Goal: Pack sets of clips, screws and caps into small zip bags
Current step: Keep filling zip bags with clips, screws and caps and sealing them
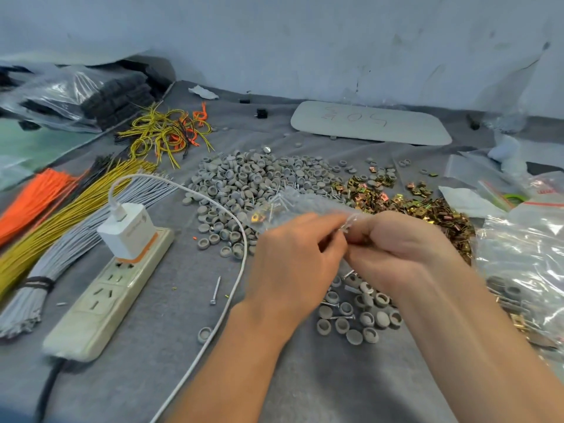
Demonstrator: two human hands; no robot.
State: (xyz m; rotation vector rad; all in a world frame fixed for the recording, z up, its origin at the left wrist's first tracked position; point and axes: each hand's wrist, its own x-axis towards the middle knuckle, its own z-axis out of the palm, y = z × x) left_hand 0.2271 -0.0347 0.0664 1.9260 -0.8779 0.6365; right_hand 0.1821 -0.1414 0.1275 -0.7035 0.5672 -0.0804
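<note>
Our left hand (293, 254) and right hand (393, 248) both have a pinching grip on the bag (300, 205) mouth; it's light, flimsy, slippery film, so we'd hold by the zip.

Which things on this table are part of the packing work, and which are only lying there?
Job: small zip bag, pinched by left hand and right hand; grey caps; gold clips; loose screw.
Lying about: power strip; charger; wire bundles; white board.
</note>
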